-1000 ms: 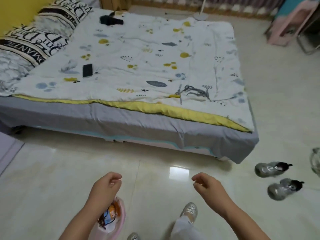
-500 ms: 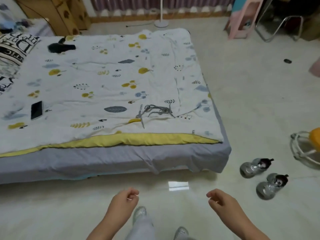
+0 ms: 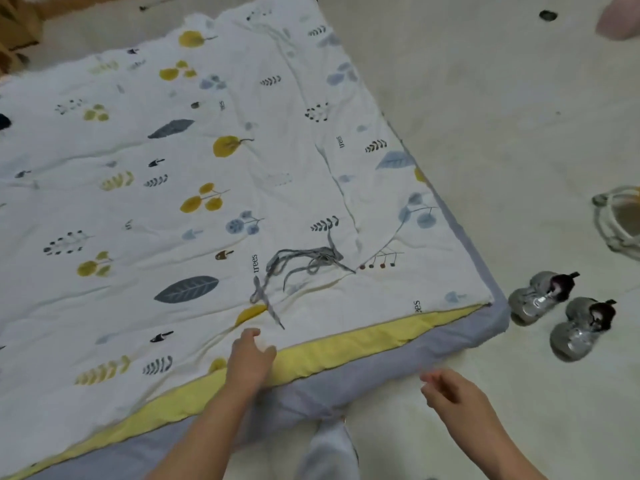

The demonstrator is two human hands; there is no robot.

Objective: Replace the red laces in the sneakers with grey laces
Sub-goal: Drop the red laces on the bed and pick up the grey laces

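Grey laces (image 3: 301, 268) lie in a loose tangle on the white leaf-patterned quilt (image 3: 145, 209), near the bed's near right corner. My left hand (image 3: 250, 358) reaches over the yellow quilt edge, fingers relaxed, a short way below the laces and not touching them. My right hand (image 3: 450, 389) hovers above the floor beside the bed with loosely curled fingers, holding nothing. Two silver sneakers (image 3: 561, 313) with dark red at their openings stand on the floor right of the bed corner.
The bed has a grey sheet (image 3: 398, 355) over its side. A white wire-framed object (image 3: 616, 220) sits on the pale tiled floor at the right edge. A small dark object (image 3: 548, 15) lies far off on the floor.
I have moved closer to the bed. My left hand went forward over the quilt edge toward the grey laces. The right hand stayed low at my side.
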